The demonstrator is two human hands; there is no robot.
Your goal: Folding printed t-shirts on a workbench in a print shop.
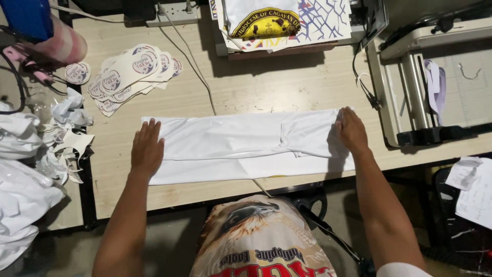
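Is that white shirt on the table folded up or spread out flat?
Folded. The white shirt lies as a long narrow strip with a sleeve doubled over it, the left hand and right hand pressing its ends.

A folded white fabric garment (241,146) lies lengthwise on the pale wooden table (287,87); the left hand (146,150) presses flat on its left end; the right hand (351,130) rests flat on its right end; round printed paper stickers (132,76) lie fanned beyond, well apart
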